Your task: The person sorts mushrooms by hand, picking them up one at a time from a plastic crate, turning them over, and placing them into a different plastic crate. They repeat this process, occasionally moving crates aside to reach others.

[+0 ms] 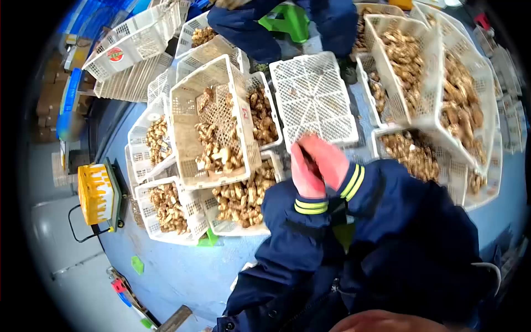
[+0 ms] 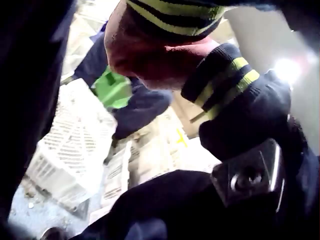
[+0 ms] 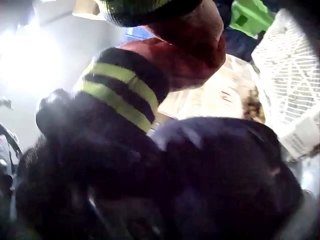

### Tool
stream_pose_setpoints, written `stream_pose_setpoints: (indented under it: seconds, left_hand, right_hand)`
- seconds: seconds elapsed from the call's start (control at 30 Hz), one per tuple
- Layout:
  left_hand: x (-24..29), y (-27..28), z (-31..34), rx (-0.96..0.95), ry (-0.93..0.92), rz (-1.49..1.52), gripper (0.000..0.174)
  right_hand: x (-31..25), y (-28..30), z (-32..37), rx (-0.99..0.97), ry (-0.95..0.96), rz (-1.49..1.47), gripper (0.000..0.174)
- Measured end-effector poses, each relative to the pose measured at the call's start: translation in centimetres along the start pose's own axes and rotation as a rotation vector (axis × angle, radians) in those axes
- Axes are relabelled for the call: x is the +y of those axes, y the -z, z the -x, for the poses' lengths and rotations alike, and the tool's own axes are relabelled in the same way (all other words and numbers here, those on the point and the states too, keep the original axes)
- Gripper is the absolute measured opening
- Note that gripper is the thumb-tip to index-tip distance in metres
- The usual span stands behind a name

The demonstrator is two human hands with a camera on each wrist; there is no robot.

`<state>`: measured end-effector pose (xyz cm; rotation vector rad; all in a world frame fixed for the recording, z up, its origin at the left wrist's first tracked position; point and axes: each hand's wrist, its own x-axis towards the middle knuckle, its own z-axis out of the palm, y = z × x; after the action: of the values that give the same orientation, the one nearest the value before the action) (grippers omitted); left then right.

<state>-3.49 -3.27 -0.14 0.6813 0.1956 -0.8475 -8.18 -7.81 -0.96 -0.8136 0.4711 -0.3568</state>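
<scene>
Two bare, reddish hands meet in front of the body in the head view, the left hand (image 1: 307,176) beside the right hand (image 1: 327,160). Their fingers overlap near the front edge of an empty-looking white lattice crate (image 1: 312,91). A dark gap shows between the palms; whether anything small is held there cannot be told. Both wrist views show the hands pressed close together, with finger positions hidden or blurred. Dark blue sleeves (image 1: 359,182) with yellow-green stripes cover the wrists.
White baskets of knobbly brown roots (image 1: 240,196) stand at left, more roots (image 1: 406,63) at right. A large tilted basket (image 1: 182,133) overlaps others. Ahead, a person in dark trousers (image 1: 243,27) is beside a green stool (image 1: 287,22). A yellow crate (image 1: 95,193) rests on a cart.
</scene>
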Motion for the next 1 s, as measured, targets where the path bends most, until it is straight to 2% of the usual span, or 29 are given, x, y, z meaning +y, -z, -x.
stream_pose_setpoints:
  seconds: [0.03, 0.1, 0.13, 0.17, 0.23, 0.27, 0.3, 0.33, 0.37, 0.4, 0.43, 0.47, 0.5, 0.53, 0.57, 0.63, 0.67, 0.7, 0.77, 0.83, 0.9, 0.93, 0.97, 1.0]
  left_hand:
    - [-0.7, 1.0, -1.4, 0.108, 0.069, 0.087, 0.035]
    - [-2.8, 4.4, -3.2, 0.082, 0.032, -0.061, 0.037]
    - [-1.2, -0.4, -2.8, 0.220, 0.030, -0.066, 0.035]
    - [-1.3, -0.1, -4.1, 0.232, 0.025, -0.054, 0.035]
    - [-2.1, 1.4, -4.7, 0.222, 0.003, -0.058, 0.034]
    - [-2.7, 1.6, -4.7, 0.203, -0.004, -0.060, 0.034]
    - [-2.7, 0.8, -4.4, 0.295, -0.036, -0.210, 0.035]
    - [-3.9, 3.1, -4.3, 0.293, -0.024, -0.211, 0.035]
    - [-5.6, 6.8, -4.4, 0.360, -0.068, -0.544, 0.028]
    - [-6.3, 7.9, -3.9, 0.417, -0.117, -0.880, 0.026]
    - [-5.2, 5.8, -2.3, 0.480, 0.113, -0.884, 0.027]
    - [-4.5, 5.6, -1.1, 0.419, 0.231, -0.606, 0.028]
    - [-3.8, 5.2, -0.1, 0.353, 0.354, -0.331, 0.037]
    - [-1.4, -0.2, 1.5, 0.487, 0.423, -0.320, 0.039]
    - [0.1, -2.1, 3.2, 0.375, 0.445, -0.390, 0.038]
    - [3.1, -3.4, 5.1, 0.349, 0.714, -0.706, 0.031]
    - [4.8, -7.4, 6.1, 0.159, 0.619, -0.980, 0.029]
    - [4.8, -4.6, 6.6, -0.035, 0.567, -1.023, 0.032]
    - [6.1, -6.4, 6.5, -0.074, 0.569, -0.905, 0.033]
    - [9.0, -14.8, 5.8, 0.196, 0.766, -0.764, 0.040]
    - [10.2, -15.5, 5.0, 0.135, 0.742, -0.698, 0.043]
    - [10.5, -13.7, 3.7, 0.057, 0.795, -0.634, 0.041]
    - [10.9, -15.3, 3.1, -0.018, 0.857, -0.573, 0.039]
    - [10.7, -16.7, 3.6, 0.093, 0.733, -0.771, 0.039]
  right_hand:
    - [0.3, 0.9, -2.1, 0.063, 0.017, 0.154, 0.017]
    - [1.0, 2.3, -3.4, 0.153, -0.284, -0.327, 0.019]
    - [-1.2, 1.2, -3.8, 0.160, -0.292, -0.262, 0.024]
    - [-0.4, 1.5, -4.4, 0.164, -0.184, -0.231, 0.025]
    - [0.3, 2.5, -5.0, 0.238, -0.300, -0.257, 0.027]
    - [0.6, 2.6, -5.4, 0.342, -0.396, -0.260, 0.027]
    - [1.4, 3.2, -5.1, 0.274, -0.339, -0.278, 0.026]
    - [2.5, 3.8, -4.9, 0.306, -0.355, -0.275, 0.025]
    - [3.3, 4.3, -4.5, 0.341, -0.368, -0.271, 0.025]
    - [4.8, 5.0, -3.7, 0.410, -0.409, -0.267, 0.023]
    - [4.3, 4.4, -2.7, 0.460, -0.421, -0.226, 0.022]
    - [3.0, 3.5, -1.7, 0.483, -0.471, -0.206, 0.022]
    - [1.4, 2.7, -0.5, 0.515, -0.520, -0.190, 0.022]
    - [0.7, 2.5, 1.1, 0.437, -0.525, -0.127, 0.022]
    - [-1.2, 1.6, 2.3, 0.395, -0.548, -0.177, 0.022]
    - [-7.8, -0.8, 4.1, 0.341, -0.683, -0.230, 0.021]
    - [-10.9, -1.5, 5.1, 0.323, -0.721, -0.177, 0.020]
    - [-13.6, -2.5, 6.0, 0.376, -0.757, -0.157, 0.021]
    - [-18.9, -2.8, 8.1, 0.295, -0.712, -0.172, 0.027]
    - [-23.6, -1.4, 9.5, 0.341, -0.627, -0.178, 0.027]
    - [-27.6, -0.7, 11.0, 0.413, -0.553, -0.178, 0.026]
    - [-29.0, 0.5, 11.5, 0.494, -0.513, -0.184, 0.026]
    - [-29.4, 1.8, 12.5, 0.581, -0.476, -0.198, 0.025]
    - [-29.6, 3.1, 13.6, 0.638, -0.435, -0.240, 0.026]
